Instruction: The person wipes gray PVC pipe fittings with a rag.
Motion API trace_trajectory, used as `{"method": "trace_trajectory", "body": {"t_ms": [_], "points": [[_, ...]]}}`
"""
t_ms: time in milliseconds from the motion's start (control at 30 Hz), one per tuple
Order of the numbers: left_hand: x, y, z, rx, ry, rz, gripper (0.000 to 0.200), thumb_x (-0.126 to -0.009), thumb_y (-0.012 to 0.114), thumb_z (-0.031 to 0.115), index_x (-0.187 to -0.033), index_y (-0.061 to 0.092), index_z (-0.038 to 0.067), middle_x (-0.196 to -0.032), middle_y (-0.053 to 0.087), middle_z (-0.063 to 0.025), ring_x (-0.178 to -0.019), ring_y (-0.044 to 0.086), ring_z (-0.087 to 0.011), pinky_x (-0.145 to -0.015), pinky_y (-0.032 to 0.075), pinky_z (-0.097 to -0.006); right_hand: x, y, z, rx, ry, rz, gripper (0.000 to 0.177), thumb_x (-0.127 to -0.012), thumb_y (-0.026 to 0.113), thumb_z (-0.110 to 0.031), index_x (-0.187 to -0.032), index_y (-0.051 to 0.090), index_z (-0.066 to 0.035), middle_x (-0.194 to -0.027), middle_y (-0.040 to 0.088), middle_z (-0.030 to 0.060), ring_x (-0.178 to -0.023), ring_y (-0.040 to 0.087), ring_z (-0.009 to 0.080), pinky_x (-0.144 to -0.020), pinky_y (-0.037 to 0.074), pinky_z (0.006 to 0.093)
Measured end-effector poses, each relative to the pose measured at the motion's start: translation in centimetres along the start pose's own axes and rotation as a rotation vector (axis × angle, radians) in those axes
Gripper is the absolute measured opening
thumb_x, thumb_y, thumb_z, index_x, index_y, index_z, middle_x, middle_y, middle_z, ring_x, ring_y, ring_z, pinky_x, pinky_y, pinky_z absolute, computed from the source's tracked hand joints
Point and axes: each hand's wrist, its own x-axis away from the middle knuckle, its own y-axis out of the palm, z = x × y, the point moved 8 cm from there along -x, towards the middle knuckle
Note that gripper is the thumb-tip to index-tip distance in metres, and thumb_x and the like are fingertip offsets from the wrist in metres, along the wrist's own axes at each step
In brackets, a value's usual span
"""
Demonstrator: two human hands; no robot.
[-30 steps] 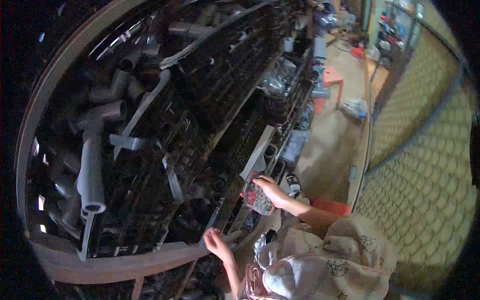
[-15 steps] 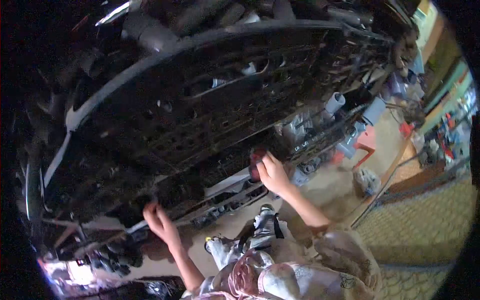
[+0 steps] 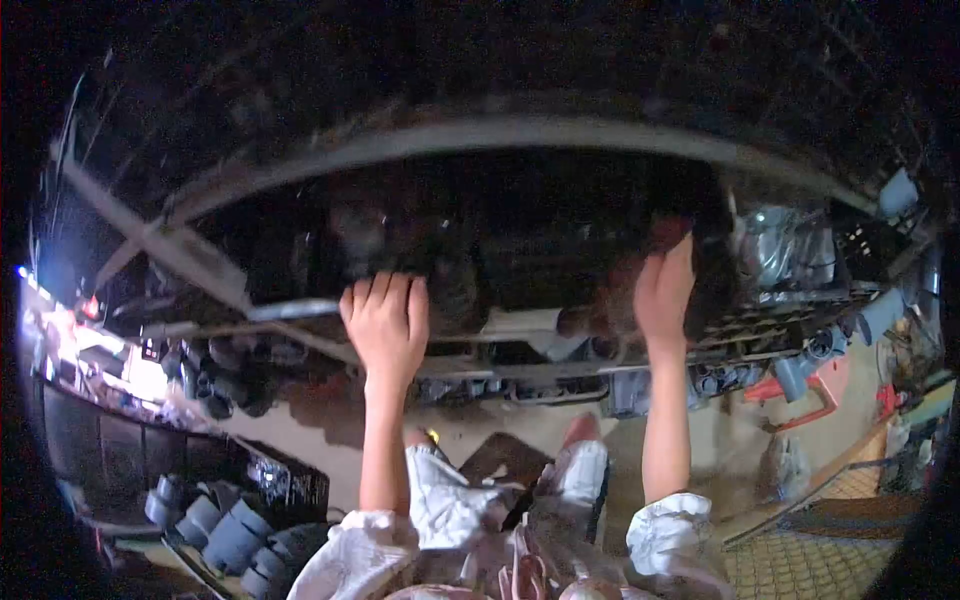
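My left hand (image 3: pixel 385 320) rests at the front edge of a dark, deep rack or bin, its fingers slightly apart and pointing inward, with nothing visible in them. A pale strip (image 3: pixel 295 309) of the rim runs just left of it. My right hand (image 3: pixel 665 290) reaches into the same dark space further right, smeared by motion. Its fingers are bent against a dark red object (image 3: pixel 672 233), whose kind I cannot make out. The inside of the dark rack (image 3: pixel 540 230) is too dim to tell what lies there.
Clear plastic bags (image 3: pixel 785 245) lie at the right of the rack. Grey pipe fittings (image 3: pixel 235 535) sit at lower left, with more at right near a red plastic stool (image 3: pixel 825 390). Wire mesh (image 3: pixel 800 550) stands at lower right. My legs are below, on the pale floor (image 3: pixel 500 420).
My view has turned and levelled. My left hand has come up to the rack's edge with its fingers extended. My right hand has moved further right and deeper in, the dark red object beside it.
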Motion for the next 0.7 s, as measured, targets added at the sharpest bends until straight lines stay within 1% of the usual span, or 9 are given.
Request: {"method": "trace_trajectory", "body": {"t_ms": [167, 300, 367, 467, 500, 600, 633, 667, 700], "points": [[0.5, -1.1, -0.5, 0.052, 0.070, 0.156, 0.015, -0.077, 0.050, 0.020, -0.071, 0.054, 0.008, -0.070, 0.051, -0.0049, -0.071, 0.047, -0.0234, -0.070, 0.033, -0.0362, 0.0, -1.3, -0.9, -0.199, -0.062, 0.106, 0.037, -0.076, 0.040, 0.001, -0.113, 0.040, 0.002, -0.112, 0.044, 0.0258, -0.100, 0.043, 0.0424, -0.080, 0.039, 0.0408], [0.4, -1.1, -0.3, 0.070, 0.092, 0.076, 0.014, -0.077, 0.050, 0.021, -0.073, 0.055, 0.009, -0.073, 0.053, -0.0042, -0.071, 0.048, -0.0226, -0.071, 0.033, -0.0356, 0.8, -2.0, -0.3, -0.367, -0.059, 0.105, 0.035, -0.078, 0.041, -0.001, -0.113, 0.043, 0.002, -0.109, 0.050, 0.0201, -0.103, 0.048, 0.0317, -0.086, 0.037, 0.0321], [0.2, -1.9, -0.9, 0.292, 0.082, 0.005, 0.015, -0.077, 0.051, 0.017, -0.081, 0.057, 0.004, -0.081, 0.056, -0.0097, -0.079, 0.051, -0.0270, -0.074, 0.037, -0.0364, 3.7, -2.8, 0.2, -0.513, 0.027, 0.161, 0.035, -0.081, 0.037, 0.000, -0.116, 0.043, 0.001, -0.113, 0.050, 0.0134, -0.106, 0.046, 0.0186, -0.088, 0.034, 0.0271], [-0.5, -2.9, -4.2, 0.632, -0.001, -0.055, 0.018, -0.078, 0.051, 0.011, -0.089, 0.056, -0.002, -0.090, 0.057, -0.0165, -0.085, 0.054, -0.0301, -0.074, 0.043, -0.0340, 10.7, -3.8, 2.5, -0.694, 0.347, 0.187, 0.034, -0.079, 0.038, 0.002, -0.112, 0.045, 0.004, -0.114, 0.050, 0.0103, -0.103, 0.046, 0.0158, -0.090, 0.032, 0.0263], [-0.9, -2.8, -6.6, 0.613, -0.091, -0.033, 0.017, -0.078, 0.050, 0.010, -0.087, 0.057, -0.002, -0.088, 0.058, -0.0154, -0.083, 0.055, -0.0279, -0.073, 0.042, -0.0332, 13.8, -3.9, 4.6, -0.647, 0.431, 0.168, 0.033, -0.079, 0.039, 0.002, -0.111, 0.045, 0.005, -0.113, 0.051, 0.0106, -0.104, 0.046, 0.0158, -0.091, 0.031, 0.0267], [-3.6, -2.7, -12.4, 0.405, -0.131, 0.032, 0.015, -0.076, 0.050, 0.006, -0.086, 0.059, 0.000, -0.082, 0.057, -0.0179, -0.075, 0.057, -0.0294, -0.066, 0.044, -0.0339, 20.9, -6.7, 5.7, -0.715, 0.653, 0.191, 0.028, -0.080, 0.041, -0.001, -0.106, 0.049, 0.002, -0.108, 0.054, 0.0085, -0.099, 0.048, 0.0159, -0.089, 0.032, 0.0291], [-4.2, -0.8, -15.2, 0.340, -0.096, -0.008, 0.015, -0.075, 0.050, 0.007, -0.086, 0.058, 0.000, -0.081, 0.057, -0.0178, -0.075, 0.056, -0.0311, -0.066, 0.044, -0.0347, 23.4, -8.1, 6.2, -0.749, 0.771, 0.244, 0.025, -0.081, 0.042, -0.004, -0.105, 0.049, 0.001, -0.106, 0.054, 0.0076, -0.098, 0.048, 0.0157, -0.089, 0.032, 0.0288], [-4.5, 2.9, -19.1, 0.276, -0.179, -0.154, 0.020, -0.074, 0.050, 0.008, -0.091, 0.058, 0.002, -0.086, 0.058, -0.0193, -0.080, 0.056, -0.0330, -0.070, 0.044, -0.0361, 26.3, -9.7, 7.1, -0.773, 0.883, 0.421, 0.023, -0.081, 0.043, -0.005, -0.102, 0.051, 0.000, -0.104, 0.054, 0.0066, -0.096, 0.047, 0.0153, -0.088, 0.032, 0.0293], [-4.4, 5.2, -21.5, 0.131, -0.274, -0.343, 0.025, -0.072, 0.052, 0.012, -0.096, 0.056, 0.003, -0.092, 0.057, -0.0214, -0.089, 0.054, -0.0334, -0.076, 0.044, -0.0368, 27.9, -11.2, 7.1, -0.702, 0.910, 0.404, 0.023, -0.080, 0.044, -0.005, -0.101, 0.051, -0.001, -0.101, 0.053, 0.0064, -0.095, 0.047, 0.0153, -0.086, 0.034, 0.0301]]}}
